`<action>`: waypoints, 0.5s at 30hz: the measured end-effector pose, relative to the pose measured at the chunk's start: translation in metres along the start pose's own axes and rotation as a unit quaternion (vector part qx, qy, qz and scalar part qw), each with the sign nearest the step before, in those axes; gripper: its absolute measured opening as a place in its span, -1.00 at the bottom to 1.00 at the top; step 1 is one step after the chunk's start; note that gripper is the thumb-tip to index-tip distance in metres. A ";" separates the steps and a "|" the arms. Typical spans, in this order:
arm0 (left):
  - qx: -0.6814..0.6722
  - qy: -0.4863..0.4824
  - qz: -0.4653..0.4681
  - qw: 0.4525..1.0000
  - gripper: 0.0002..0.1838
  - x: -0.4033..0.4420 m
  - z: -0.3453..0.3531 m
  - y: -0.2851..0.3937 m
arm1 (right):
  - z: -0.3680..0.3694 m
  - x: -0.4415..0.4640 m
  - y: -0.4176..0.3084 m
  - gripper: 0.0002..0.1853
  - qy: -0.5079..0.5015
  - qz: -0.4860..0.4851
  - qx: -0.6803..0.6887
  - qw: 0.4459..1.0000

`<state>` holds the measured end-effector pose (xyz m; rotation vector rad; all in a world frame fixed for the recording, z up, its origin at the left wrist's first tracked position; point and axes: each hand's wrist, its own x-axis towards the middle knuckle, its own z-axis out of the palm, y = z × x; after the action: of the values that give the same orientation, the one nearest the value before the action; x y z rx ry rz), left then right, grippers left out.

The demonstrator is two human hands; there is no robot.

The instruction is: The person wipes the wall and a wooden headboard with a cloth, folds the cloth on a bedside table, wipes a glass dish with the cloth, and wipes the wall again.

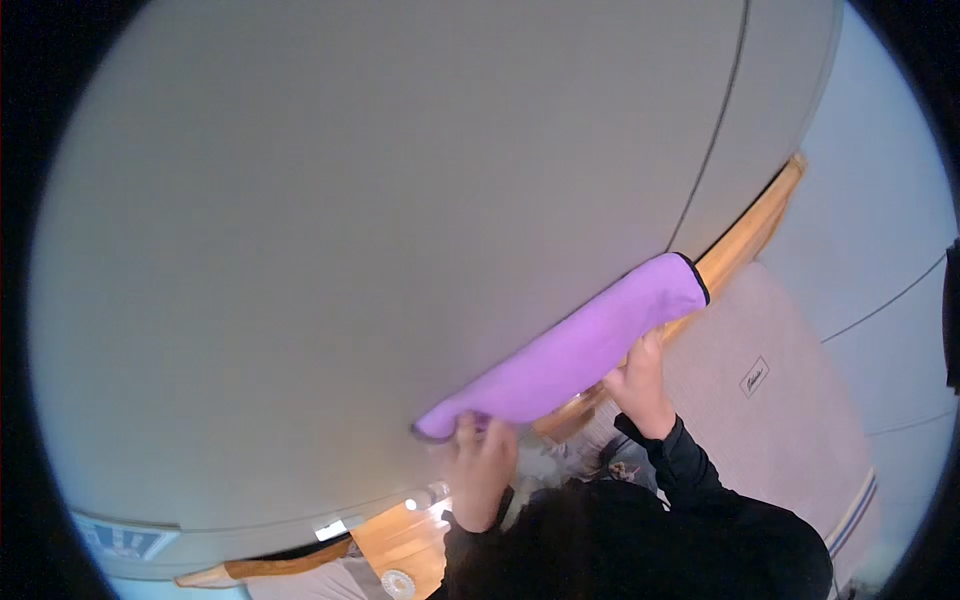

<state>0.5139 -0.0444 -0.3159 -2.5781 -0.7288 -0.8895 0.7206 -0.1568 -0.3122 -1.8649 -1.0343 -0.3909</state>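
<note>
A long purple cloth (580, 355), folded or rolled with dark edging at its ends, slants across a large plain grey surface (350, 220). Its lower left part is pinched by my left hand (480, 465), whose fingers are slightly blurred. On the lower edge farther right, my right hand (642, 385) grips the same cloth, with some of its fingertips hidden. Both hands come out of black sleeves.
A wooden rail (750, 230) runs up to the right beside the grey surface. Beyond it lies a pale pinkish fabric (790, 390) with a small label. At the lower left are wooden flooring (400, 540) and another wooden piece (285, 568).
</note>
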 end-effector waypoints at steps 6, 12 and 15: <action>0.009 0.016 -0.153 0.988 -0.25 -0.026 -0.068 -0.046 | -0.017 0.011 -0.090 -0.57 -0.050 -0.103 0.041 0.993; 0.060 -0.027 -0.256 0.965 -0.23 -0.093 -0.082 -0.108 | 0.050 -0.039 -0.146 -0.64 -0.181 -0.193 0.084 0.961; -0.011 -0.050 -0.344 0.938 -0.28 -0.116 -0.083 -0.115 | 0.074 -0.056 -0.154 -0.62 -0.208 -0.265 0.050 0.940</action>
<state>0.3315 -0.0292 -0.3126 -2.4061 -1.7178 -0.9420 0.5547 -0.0903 -0.2971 -1.5891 -1.8230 -0.2461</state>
